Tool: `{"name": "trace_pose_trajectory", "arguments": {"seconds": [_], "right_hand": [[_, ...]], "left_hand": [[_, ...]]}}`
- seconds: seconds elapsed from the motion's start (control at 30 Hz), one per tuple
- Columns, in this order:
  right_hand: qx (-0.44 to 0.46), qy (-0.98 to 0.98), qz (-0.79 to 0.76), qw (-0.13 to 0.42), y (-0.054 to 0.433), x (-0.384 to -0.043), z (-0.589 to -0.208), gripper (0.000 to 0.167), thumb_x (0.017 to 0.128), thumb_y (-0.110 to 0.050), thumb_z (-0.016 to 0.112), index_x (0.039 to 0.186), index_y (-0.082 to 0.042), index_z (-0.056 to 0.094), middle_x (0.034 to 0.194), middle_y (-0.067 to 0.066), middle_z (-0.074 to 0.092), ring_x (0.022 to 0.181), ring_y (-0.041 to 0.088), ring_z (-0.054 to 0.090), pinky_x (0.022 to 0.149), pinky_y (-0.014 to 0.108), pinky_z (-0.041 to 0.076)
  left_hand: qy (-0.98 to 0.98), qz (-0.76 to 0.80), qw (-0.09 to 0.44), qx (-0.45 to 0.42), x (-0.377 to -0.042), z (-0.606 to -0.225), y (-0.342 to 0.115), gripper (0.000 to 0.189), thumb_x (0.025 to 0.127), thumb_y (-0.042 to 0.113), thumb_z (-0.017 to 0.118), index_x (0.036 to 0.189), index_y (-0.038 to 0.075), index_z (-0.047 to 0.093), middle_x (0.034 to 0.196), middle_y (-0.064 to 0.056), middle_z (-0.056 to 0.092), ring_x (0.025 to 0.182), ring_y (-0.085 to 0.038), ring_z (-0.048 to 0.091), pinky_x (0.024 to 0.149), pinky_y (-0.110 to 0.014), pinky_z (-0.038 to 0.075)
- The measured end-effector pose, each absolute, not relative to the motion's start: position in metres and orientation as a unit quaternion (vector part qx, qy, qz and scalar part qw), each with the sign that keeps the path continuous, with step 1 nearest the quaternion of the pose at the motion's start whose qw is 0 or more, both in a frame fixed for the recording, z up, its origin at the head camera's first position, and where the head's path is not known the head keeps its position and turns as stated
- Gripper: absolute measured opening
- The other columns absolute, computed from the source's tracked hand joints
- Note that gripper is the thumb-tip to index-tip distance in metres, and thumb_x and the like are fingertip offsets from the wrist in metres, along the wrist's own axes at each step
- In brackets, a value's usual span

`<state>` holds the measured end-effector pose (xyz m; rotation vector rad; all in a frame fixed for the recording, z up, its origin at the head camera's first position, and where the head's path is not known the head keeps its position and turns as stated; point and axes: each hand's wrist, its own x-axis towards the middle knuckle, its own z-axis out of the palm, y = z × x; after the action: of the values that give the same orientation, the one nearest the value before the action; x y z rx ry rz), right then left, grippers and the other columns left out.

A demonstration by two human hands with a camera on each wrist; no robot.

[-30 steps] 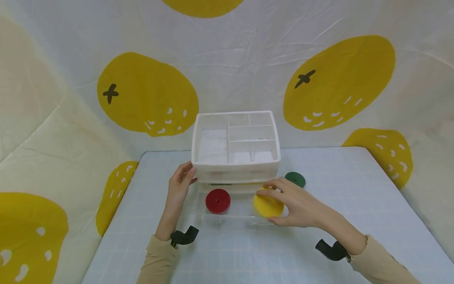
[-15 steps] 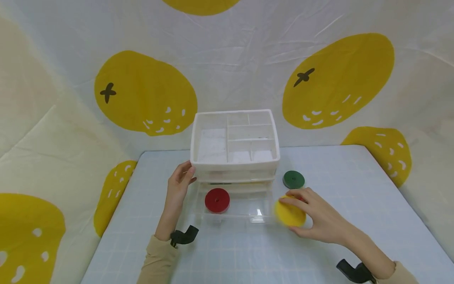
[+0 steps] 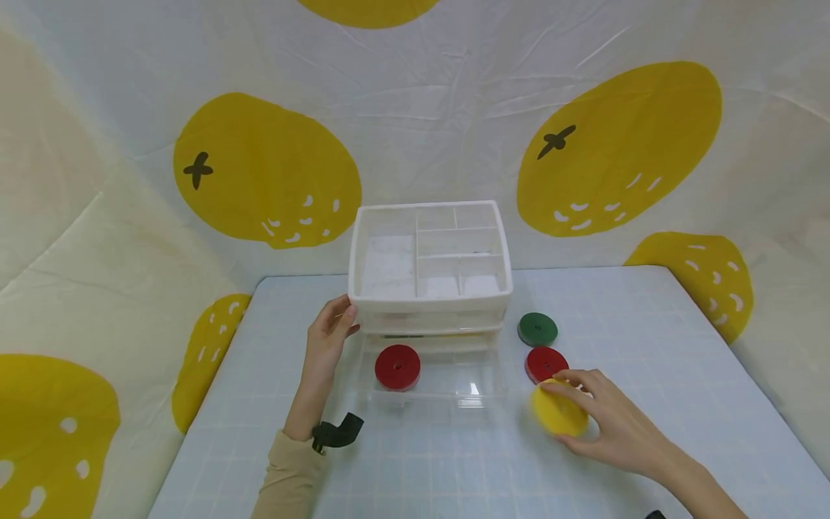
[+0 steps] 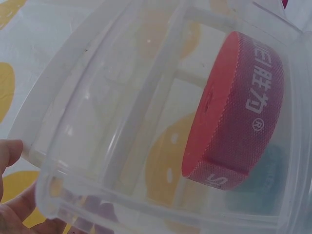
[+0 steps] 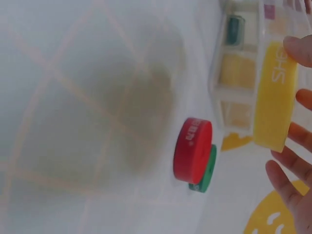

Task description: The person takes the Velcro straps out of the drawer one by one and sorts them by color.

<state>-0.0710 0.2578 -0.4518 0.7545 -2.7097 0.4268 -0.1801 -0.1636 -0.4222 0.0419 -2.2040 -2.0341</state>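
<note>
My right hand (image 3: 622, 425) pinches a yellow roll of tape (image 3: 556, 411) between thumb and fingers, to the right of the pulled-out clear drawer (image 3: 447, 378). In the right wrist view the yellow roll (image 5: 275, 97) shows white lettering on its edge. My left hand (image 3: 326, 342) rests at the left front corner of the white drawer organizer (image 3: 431, 308). A red roll of tape (image 3: 398, 366) lies inside the drawer, on its left side; the left wrist view shows this red roll (image 4: 234, 112) through clear plastic.
On the table right of the organizer lie a green roll of tape (image 3: 537, 329) and, nearer, a second red roll (image 3: 546, 362). The organizer's top tray has several compartments. A hanging sheet with yellow fruit prints (image 3: 616, 144) stands behind the table.
My right hand has carried the yellow roll out of the drawer, rightward and toward me. The second red roll on the table has come into sight. The left hand stays put.
</note>
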Motion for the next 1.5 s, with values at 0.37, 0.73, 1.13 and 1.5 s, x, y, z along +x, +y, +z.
{"name": "trace_pose_trajectory", "arguments": {"seconds": [0.37, 0.73, 1.13, 1.5], "right_hand": [[0.216, -0.960, 0.142, 0.104, 0.264, -0.071, -0.479, 0.074, 0.060, -0.037, 0.089, 0.127, -0.036, 0.058, 0.122, -0.007, 0.055, 0.105, 0.007, 0.046, 0.080, 0.036, 0.057], [0.195, -0.968, 0.146, 0.064, 0.266, -0.076, -0.495, 0.071, 0.062, -0.037, 0.089, 0.126, -0.030, 0.060, 0.121, -0.008, 0.055, 0.104, 0.007, 0.047, 0.083, 0.036, 0.056], [0.187, -0.971, 0.141, 0.051, 0.269, -0.078, -0.506, 0.070, 0.063, -0.039, 0.088, 0.126, -0.031, 0.060, 0.120, -0.006, 0.056, 0.102, 0.008, 0.048, 0.084, 0.039, 0.055], [0.194, -0.969, 0.142, 0.060, 0.270, -0.077, -0.512, 0.069, 0.063, -0.041, 0.087, 0.125, -0.032, 0.060, 0.120, -0.009, 0.056, 0.102, 0.007, 0.047, 0.085, 0.038, 0.054]], "left_hand": [[-0.733, -0.677, 0.070, 0.015, -0.180, -0.422, -0.164, 0.038, 0.093, 0.034, 0.062, 0.127, 0.017, 0.058, 0.121, 0.003, 0.060, 0.108, -0.010, 0.060, 0.095, -0.035, 0.052], [-0.736, -0.673, 0.067, 0.012, -0.178, -0.421, -0.163, 0.039, 0.093, 0.036, 0.062, 0.127, 0.019, 0.057, 0.123, 0.003, 0.059, 0.110, -0.013, 0.059, 0.096, -0.035, 0.052], [-0.737, -0.672, 0.072, 0.016, -0.177, -0.420, -0.162, 0.038, 0.093, 0.033, 0.063, 0.127, 0.017, 0.058, 0.122, 0.002, 0.060, 0.107, -0.010, 0.060, 0.092, -0.029, 0.053], [-0.734, -0.675, 0.070, 0.013, -0.176, -0.419, -0.162, 0.038, 0.093, 0.034, 0.063, 0.127, 0.018, 0.058, 0.122, 0.003, 0.060, 0.108, -0.011, 0.060, 0.093, -0.030, 0.053]]}}
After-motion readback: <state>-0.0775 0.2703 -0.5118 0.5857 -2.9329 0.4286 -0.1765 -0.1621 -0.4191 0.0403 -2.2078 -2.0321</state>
